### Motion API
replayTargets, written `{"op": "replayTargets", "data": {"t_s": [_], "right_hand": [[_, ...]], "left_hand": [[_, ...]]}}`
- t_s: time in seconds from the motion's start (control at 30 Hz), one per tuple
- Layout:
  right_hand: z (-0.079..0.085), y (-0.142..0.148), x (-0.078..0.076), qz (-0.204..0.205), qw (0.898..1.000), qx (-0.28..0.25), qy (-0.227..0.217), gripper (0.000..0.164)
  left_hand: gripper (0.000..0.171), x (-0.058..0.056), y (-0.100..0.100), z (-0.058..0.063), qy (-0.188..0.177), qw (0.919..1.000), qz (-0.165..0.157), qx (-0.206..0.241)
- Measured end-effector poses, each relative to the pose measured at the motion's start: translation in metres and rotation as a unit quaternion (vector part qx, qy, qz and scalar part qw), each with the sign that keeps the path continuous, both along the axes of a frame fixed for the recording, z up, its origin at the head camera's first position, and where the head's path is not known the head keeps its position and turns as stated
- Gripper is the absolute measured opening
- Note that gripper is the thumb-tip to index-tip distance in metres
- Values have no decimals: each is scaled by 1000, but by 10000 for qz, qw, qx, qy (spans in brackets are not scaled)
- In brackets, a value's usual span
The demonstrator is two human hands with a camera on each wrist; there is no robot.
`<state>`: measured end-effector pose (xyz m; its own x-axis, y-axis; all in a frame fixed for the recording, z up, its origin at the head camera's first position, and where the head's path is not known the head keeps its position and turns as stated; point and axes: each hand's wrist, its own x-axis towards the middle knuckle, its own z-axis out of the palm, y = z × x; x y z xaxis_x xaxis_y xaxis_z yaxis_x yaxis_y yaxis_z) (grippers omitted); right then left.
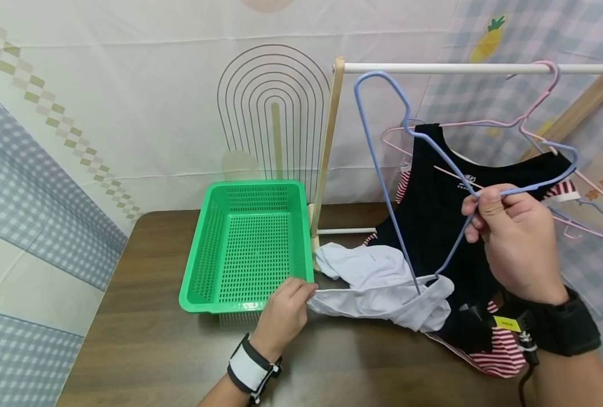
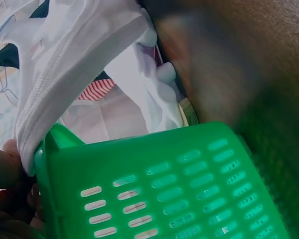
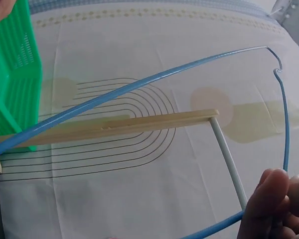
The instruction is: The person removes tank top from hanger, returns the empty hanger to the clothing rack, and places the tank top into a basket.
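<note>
My right hand [image 1: 517, 243] pinches a blue wire hanger [image 3: 139, 81] between thumb and fingers, holding it tilted in front of the rack. One end of the hanger goes into a white garment [image 1: 378, 308], which looks like a top or undershirt. With my left hand [image 1: 285, 314] I pinch the garment's edge, stretching it sideways at the near right corner of a green basket [image 1: 192, 271]. From the left wrist view, the white fabric [image 2: 84, 64] forms a taut band with an opening beside it. Part of the garment lies bunched behind.
A clothes rack with a white rod [image 1: 459, 68] and wooden posts [image 1: 328, 147] stands at the right. On it hang a black sleeveless top [image 1: 429, 192], a pink hanger [image 1: 535, 104] and red-striped clothing [image 1: 500, 353]. The wooden table [image 1: 143, 305] extends left of the basket.
</note>
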<state>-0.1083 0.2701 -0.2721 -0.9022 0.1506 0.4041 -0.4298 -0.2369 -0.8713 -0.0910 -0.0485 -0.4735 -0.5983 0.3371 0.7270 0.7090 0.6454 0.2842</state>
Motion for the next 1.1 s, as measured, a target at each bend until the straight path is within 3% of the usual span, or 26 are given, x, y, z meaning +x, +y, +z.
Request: {"op": "replayTargets", "data": {"t_s": [0.23, 0.4, 0.63, 0.77, 0.8, 0.87, 1.03, 1.1], "right_hand": [[5, 5, -4, 179, 9985, -512, 8, 20], [8, 4, -5, 177, 9985, -499, 157, 21], [8, 6, -7, -399, 9986, 346, 7, 20], [9, 9, -11, -736, 9901, 1178, -189, 20], [10, 10, -13, -903, 9849, 1458, -234, 21], [13, 12, -14, -1320, 9650, 2241, -338, 23], [20, 11, -24, -2133, 8944, 3888, -585, 29], [22, 7, -31, -2200, 8788, 4192, -588, 29]], "left_hand": [[18, -1, -1, -2, 34, 10000, 78, -40], [21, -1, -1, -2, -16, 9999, 92, -73], [17, -1, 0, -5, -10, 9999, 107, -2], [14, -1, 0, -7, -64, 9999, 124, 28], [13, -1, 0, -8, -76, 9999, 133, 31], [13, -2, 0, -9, -100, 9998, 149, 37], [12, -2, 0, -12, -92, 9998, 168, 71], [12, -2, 0, -12, -87, 9998, 185, 80]]}}
